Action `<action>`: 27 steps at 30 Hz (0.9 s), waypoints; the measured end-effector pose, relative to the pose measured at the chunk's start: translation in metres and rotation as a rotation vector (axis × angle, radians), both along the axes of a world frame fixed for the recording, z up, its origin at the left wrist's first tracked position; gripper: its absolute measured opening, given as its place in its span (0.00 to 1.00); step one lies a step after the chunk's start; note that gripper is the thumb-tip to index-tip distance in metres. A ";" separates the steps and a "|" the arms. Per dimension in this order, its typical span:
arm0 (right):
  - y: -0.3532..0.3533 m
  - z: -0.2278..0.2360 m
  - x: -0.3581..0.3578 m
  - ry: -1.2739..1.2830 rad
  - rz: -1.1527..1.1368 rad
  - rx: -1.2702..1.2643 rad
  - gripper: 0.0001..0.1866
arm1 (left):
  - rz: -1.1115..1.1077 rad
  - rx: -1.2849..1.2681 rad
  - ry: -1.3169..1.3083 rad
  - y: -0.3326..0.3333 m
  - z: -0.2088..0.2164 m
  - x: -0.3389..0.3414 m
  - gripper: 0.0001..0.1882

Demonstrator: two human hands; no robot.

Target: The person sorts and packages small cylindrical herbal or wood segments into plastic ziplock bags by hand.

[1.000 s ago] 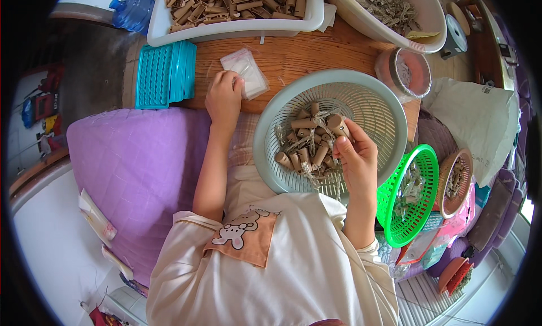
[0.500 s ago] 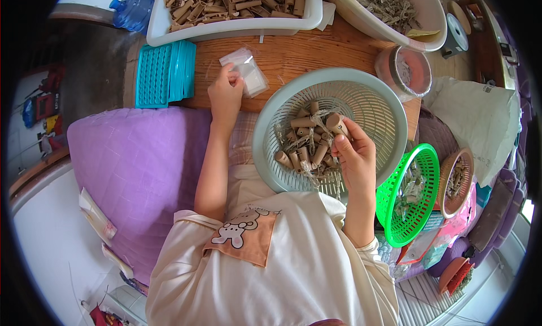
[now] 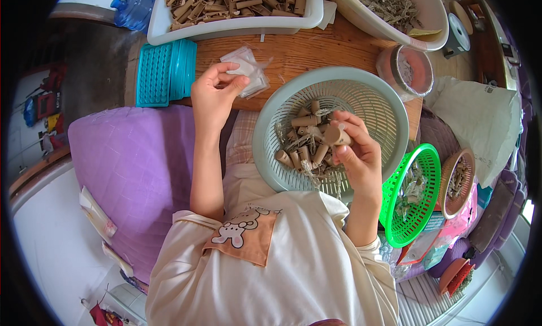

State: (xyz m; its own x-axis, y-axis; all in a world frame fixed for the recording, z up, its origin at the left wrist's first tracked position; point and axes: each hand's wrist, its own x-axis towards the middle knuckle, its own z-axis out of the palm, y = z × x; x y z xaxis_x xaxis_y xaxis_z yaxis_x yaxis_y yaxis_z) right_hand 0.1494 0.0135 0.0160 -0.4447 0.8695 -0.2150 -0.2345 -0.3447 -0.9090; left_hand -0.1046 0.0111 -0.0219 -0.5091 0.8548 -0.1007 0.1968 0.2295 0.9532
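My right hand [image 3: 361,156] grips a short brown cylinder [image 3: 337,135] between thumb and fingers, its round end turned toward me. Below it sits a grey-green slotted basket [image 3: 395,120], holding many similar brown cylinders [image 3: 305,121] with clear stringy plastic among them. At the left, my left hand [image 3: 213,94] pinches the edge of a small clear plastic bag [image 3: 234,70]. That bag lies over or just above a stack of clear bags [image 3: 257,82] on the wooden table; whether it is fully free of the stack I cannot tell.
Beside the stack stand nested turquoise trays [image 3: 153,74]. A white tub of brown pieces [image 3: 237,25] and a basin of stringy material [image 3: 389,26] fill the back. To the right are a lined round container [image 3: 406,72], a green basket [image 3: 432,168] and a small brown basket [image 3: 467,173].
My left hand has moved left, its fingers spreading out and catching a bag's edge. My right hand has shifted slightly down and right, tilting the cylinder more toward me.
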 end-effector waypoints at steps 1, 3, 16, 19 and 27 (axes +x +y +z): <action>0.002 0.005 -0.001 0.008 0.057 0.116 0.15 | -0.026 0.034 -0.028 -0.002 0.009 0.005 0.12; 0.009 0.007 -0.003 -0.041 0.084 0.282 0.15 | -0.052 0.053 -0.078 -0.008 0.024 0.016 0.12; 0.007 0.048 0.003 -0.202 0.366 0.728 0.12 | -0.723 0.033 -0.824 -0.024 0.039 0.028 0.21; 0.015 0.045 0.019 0.211 0.478 0.614 0.12 | -0.831 -0.115 -1.010 -0.016 0.026 0.042 0.31; 0.016 0.032 0.033 0.519 0.486 0.510 0.14 | -1.447 -0.321 -1.527 -0.028 0.032 0.101 0.16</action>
State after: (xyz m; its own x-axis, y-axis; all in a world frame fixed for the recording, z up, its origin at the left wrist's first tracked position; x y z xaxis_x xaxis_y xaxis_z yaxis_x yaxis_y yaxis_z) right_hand 0.1826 0.0297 0.0479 -0.7249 0.4931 0.4811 -0.5943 -0.0945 -0.7987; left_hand -0.0033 -0.0171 0.0102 0.9317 0.3427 0.1202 -0.3580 0.8111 0.4625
